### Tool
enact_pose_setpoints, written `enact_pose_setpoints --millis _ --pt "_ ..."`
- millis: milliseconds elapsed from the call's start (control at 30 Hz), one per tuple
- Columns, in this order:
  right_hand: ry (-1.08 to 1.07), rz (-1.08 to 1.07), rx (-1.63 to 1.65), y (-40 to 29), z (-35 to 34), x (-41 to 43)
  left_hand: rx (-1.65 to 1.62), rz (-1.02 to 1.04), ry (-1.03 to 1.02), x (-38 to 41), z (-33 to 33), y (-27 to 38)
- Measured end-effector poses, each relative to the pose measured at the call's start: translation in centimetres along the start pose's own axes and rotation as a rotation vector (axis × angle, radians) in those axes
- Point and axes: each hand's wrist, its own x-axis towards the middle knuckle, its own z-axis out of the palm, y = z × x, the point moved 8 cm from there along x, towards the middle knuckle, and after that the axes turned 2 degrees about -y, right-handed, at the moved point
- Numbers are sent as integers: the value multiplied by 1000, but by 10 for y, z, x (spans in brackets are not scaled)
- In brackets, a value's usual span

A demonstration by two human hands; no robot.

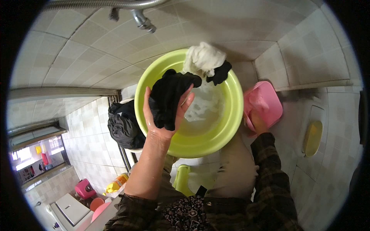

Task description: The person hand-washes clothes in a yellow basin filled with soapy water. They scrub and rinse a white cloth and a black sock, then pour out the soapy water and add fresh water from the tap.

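Note:
My left hand (179, 115) is raised over a lime-green plastic basin (202, 147) with a wet, bunched black cloth (166, 101) in its grasp. Cloudy, sudsy water (202, 115) covers the basin's bottom. Over the far rim hangs a wet white cloth (203, 59), with a smaller black cloth (221, 73) beside it. To the right, my right hand (258, 121) reaches into a pink plastic container (270, 101). Its fingers are blurred and partly hidden, so whether they hold anything is unclear.
Dark garments (124, 127) are heaped left of the basin. A green plastic stool (182, 179) stands between my legs. A metal tap (144, 23) juts from the tiled wall above. A yellow bottle (117, 183) and a pink stool (84, 188) are at lower left.

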Motion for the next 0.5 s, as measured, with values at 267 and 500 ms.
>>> enact_pose_setpoints --millis 267,500 --pt "301 -431 -906 78 -58 131 -63 -57 -97 4 16 -15" --pt "285 -535 -849 26 -61 76 -107 -53 -94 -10 12 -6"
